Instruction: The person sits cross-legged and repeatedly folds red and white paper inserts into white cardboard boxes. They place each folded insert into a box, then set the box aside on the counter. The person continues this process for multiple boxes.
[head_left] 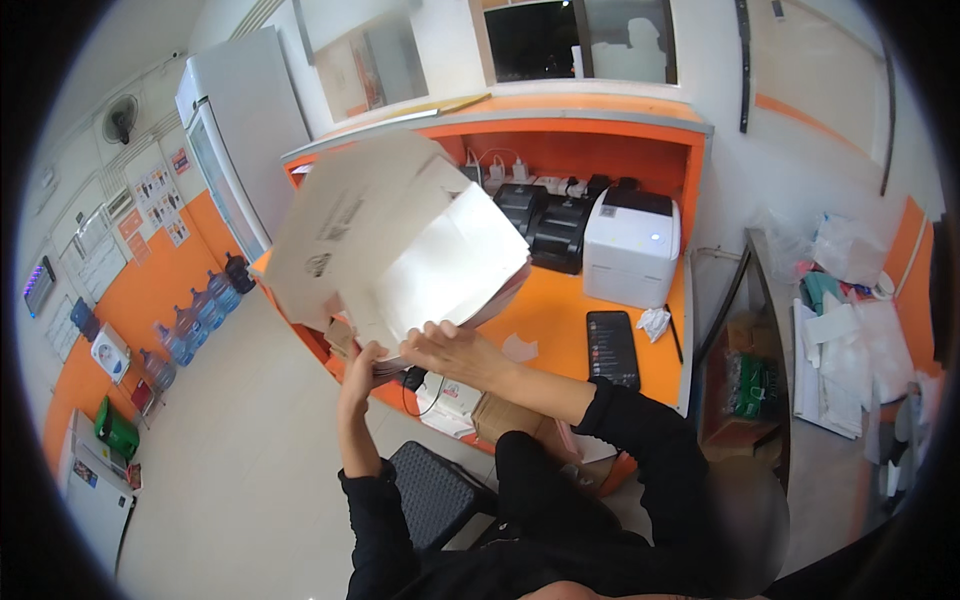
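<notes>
Above the orange desk I hold up a large pale carton [335,215], tilted, with dark printed marks on its face. Bright white sheets [460,260], seemingly a thick stack with pinkish edges, lie against it; how the two join is hidden. My left hand [361,375] is closed on the near lower corner, thumb up. Beside it my right hand [447,352] has its fingers curled over the near edge of the white sheets. Right of my right hand, a black phone [612,348] with a lit screen lies on the desk [560,300].
A white label printer [632,245] stands at the back of the desk beside black devices [560,230]. Crumpled paper [654,322] and a dark pen [675,333] lie nearby. A black step stool [435,490] is below my left forearm. Several water bottles [205,310] line the left wall.
</notes>
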